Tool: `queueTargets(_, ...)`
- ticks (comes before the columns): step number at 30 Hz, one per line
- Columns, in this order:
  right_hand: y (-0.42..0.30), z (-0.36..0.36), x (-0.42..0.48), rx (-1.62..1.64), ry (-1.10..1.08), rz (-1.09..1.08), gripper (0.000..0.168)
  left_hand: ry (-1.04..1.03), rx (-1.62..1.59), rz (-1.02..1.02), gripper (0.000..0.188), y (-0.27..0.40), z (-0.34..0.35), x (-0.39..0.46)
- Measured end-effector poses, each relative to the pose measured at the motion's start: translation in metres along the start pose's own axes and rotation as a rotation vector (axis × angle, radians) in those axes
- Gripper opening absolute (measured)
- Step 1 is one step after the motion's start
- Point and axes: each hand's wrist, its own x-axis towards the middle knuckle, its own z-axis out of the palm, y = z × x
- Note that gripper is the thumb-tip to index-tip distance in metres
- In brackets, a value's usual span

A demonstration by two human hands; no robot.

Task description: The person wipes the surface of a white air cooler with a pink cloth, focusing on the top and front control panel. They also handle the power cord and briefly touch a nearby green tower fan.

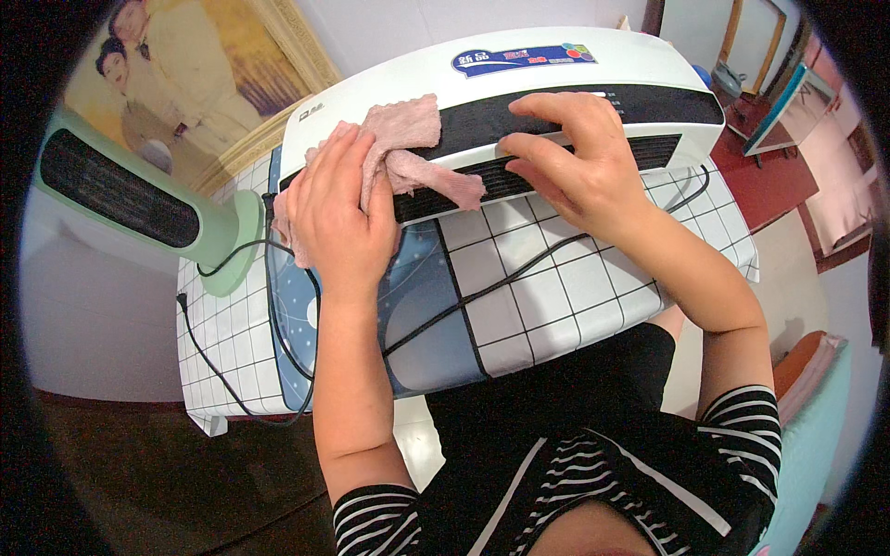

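Observation:
A long white appliance with a black front band and dark vents (pixel 389 76), probably a heater, lies across the table. At its left end, my left hand (pixel 341 201) presses on a crumpled pink cloth (pixel 407 125), whose loose folds spread rightward over the black band. My right hand (pixel 577 153) is at the front of the appliance, right of the cloth, with its fingers apart and curved and nothing held in them. Whether its fingertips touch the surface I cannot tell. A black power cord (pixel 487 288) runs over the table below both hands.
A green upright appliance with a dark grille (pixel 132 187) leans at the left on a round base. A plug (pixel 182 299) with its cord lies on the checked tablecloth (pixel 556 306). A gold-framed picture (pixel 299 42) stands behind. A red surface (pixel 779 181) lies right.

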Motion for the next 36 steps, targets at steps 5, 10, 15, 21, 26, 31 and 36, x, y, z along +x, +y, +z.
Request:
queueTargets(5, 0.008, 0.0, -0.001, -0.107, -0.03, -0.089, 0.021, -0.023, -0.007, -0.004, 0.034, 0.002, -0.001, 0.0)
queueTargets(10, 0.01, -0.001, 0.004, -0.112, 0.0, -0.179, 0.022, 0.004, -0.043, -0.008, 0.038, 0.001, -0.002, 0.001)
queueTargets(15, 0.012, -0.001, 0.003, -0.071, -0.052, -0.125, 0.016, -0.032, 0.003, -0.01, 0.035, 0.002, -0.004, 0.0)
queueTargets(21, 0.023, -0.004, -0.004, 0.014, -0.075, -0.082, 0.019, -0.019, -0.005, -0.01, 0.035, 0.001, -0.002, 0.0)
queueTargets(26, 0.032, -0.008, -0.019, 0.114, -0.054, 0.002, 0.019, -0.003, -0.014, 0.006, 0.034, 0.001, 0.0, 0.001)
queueTargets(31, 0.036, -0.013, -0.029, 0.194, -0.027, 0.057, 0.018, 0.007, -0.025, 0.013, 0.033, -0.001, 0.002, 0.0)
queueTargets(36, 0.038, -0.018, -0.031, 0.211, -0.02, 0.029, 0.017, 0.002, -0.002, 0.012, 0.032, 0.0, 0.002, 0.0)
